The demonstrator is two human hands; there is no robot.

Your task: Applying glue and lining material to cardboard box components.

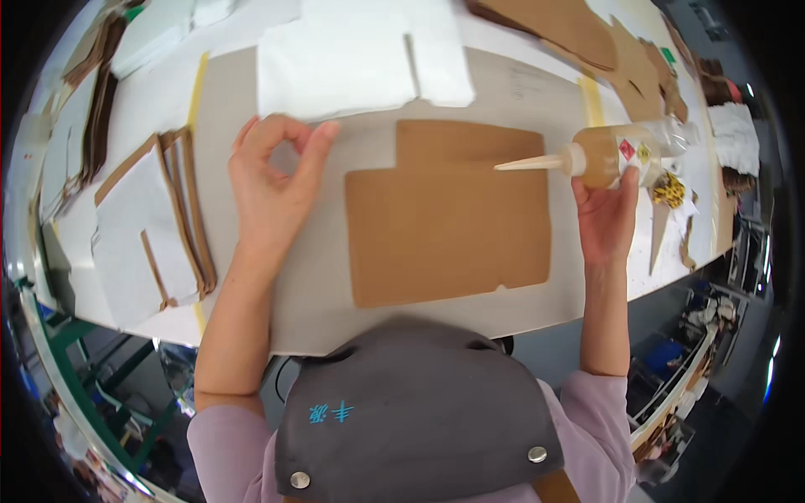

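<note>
My right hand is closed round a squeeze bottle of amber liquid, tipped on its side. Its long pale nozzle points left, over the upper right part of a brown flat panel. This panel, leather-like, has a stepped top edge and lies on a grey board. My left hand is raised left of the panel, thumb and forefinger curled together in a loop. Nothing shows between these fingers. Just beyond them lies the near edge of a white sheet piece with a slit.
Stacked white-faced, brown-edged pieces lie at left. More brown pieces lie at the far right. Beside the bottle are a clear container and a pointed tool with a yellow-and-black wrapped handle. Yellow tape strips mark the board's edges.
</note>
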